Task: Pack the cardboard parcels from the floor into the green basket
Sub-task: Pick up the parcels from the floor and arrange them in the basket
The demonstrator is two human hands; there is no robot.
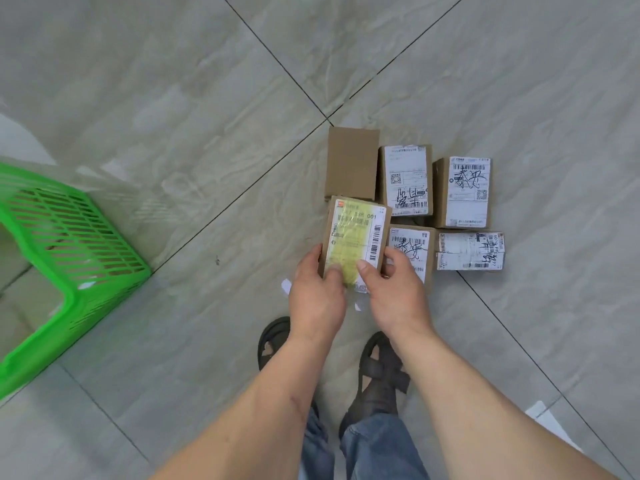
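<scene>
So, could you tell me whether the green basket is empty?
Not empty: through the green basket slats, brown cardboard shows inside; how full, cannot tell.

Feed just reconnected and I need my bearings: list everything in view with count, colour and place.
held parcel: 1, brown with yellow-tinted label, gripped in both hands above the floor
parcels on floor: 5, brown, four with white labels, one plain; clustered right of centre
green basket: 1, bright green slatted plastic, left edge, some cardboard parcels inside
floor: grey marbled tiles, dark joints
sandals: 2, dark, bottom centre
jeans: blue, bottom centre
left hand: on parcel's near left
right hand: on parcel's near right
</scene>
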